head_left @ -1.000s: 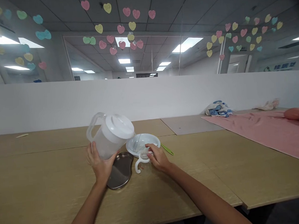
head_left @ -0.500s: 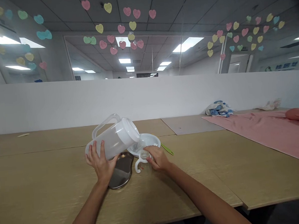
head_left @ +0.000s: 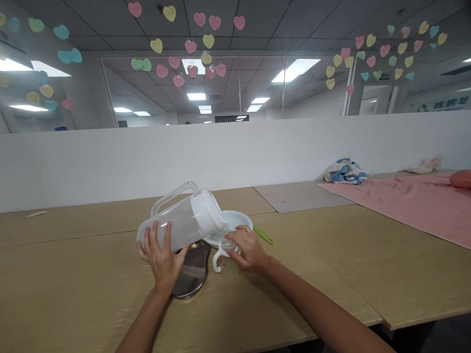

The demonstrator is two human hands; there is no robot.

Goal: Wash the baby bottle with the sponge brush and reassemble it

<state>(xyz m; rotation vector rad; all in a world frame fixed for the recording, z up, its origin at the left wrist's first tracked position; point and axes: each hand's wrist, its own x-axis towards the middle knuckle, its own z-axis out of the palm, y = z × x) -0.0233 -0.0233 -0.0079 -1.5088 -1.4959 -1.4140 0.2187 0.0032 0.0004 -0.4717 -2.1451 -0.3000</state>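
Observation:
My left hand (head_left: pixel 161 262) is wrapped under a translucent white pitcher (head_left: pixel 182 221), tilted with its lidded end down to the right. The pitcher's spout end hangs just above a clear bottle with a white curled handle (head_left: pixel 217 263), which looks like a baby bottle. Fingers of my right hand (head_left: pixel 247 248) close round the bottle's neck from the right, partly hiding it. Under the pitcher and beside my left hand lies a kidney-shaped metal tray (head_left: pixel 191 279). Behind the bottle sits a white bowl (head_left: pixel 240 217); clear items in it are hard to make out.
A green handle (head_left: pixel 264 235) lies right of the bowl. Farther right are a crumpled blue-and-white cloth (head_left: pixel 345 172), a pink cloth (head_left: pixel 410 204) and a rounded pinkish object (head_left: pixel 468 179). A white wall (head_left: pixel 234 155) bounds the table's back.
The pitcher has shifted slightly right and tipped lower toward the bottle. My right hand's fingers have moved a little over the bottle's neck.

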